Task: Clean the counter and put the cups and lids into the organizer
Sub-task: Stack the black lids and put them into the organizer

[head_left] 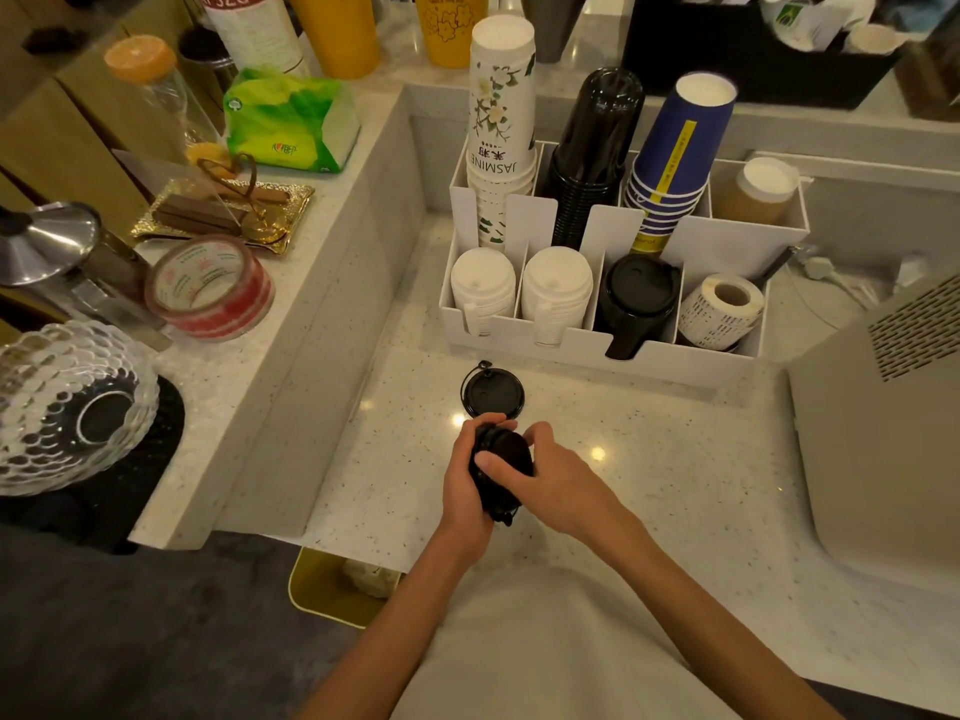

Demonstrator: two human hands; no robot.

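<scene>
Both my hands grip a stack of black lids (506, 449) just above the speckled counter (675, 485). My left hand (467, 480) wraps its left side and my right hand (540, 475) covers its right. One loose black lid (492, 394) lies flat on the counter right behind the stack. The white organizer (587, 350) stands further back. Its front row holds two stacks of white lids (483, 288), black lids (639, 298) and a label roll (722, 309). Its rear row holds jasmine-print cups (501, 127), black cups (595, 148) and blue cups (675, 158).
A raised ledge on the left carries a tape roll (210, 285), a tissue pack (291, 119), a gold tray (223, 215) and a glass bowl (67, 407). A grey machine (883, 433) stands at the right. A yellow bin (332, 589) sits below the counter's front edge.
</scene>
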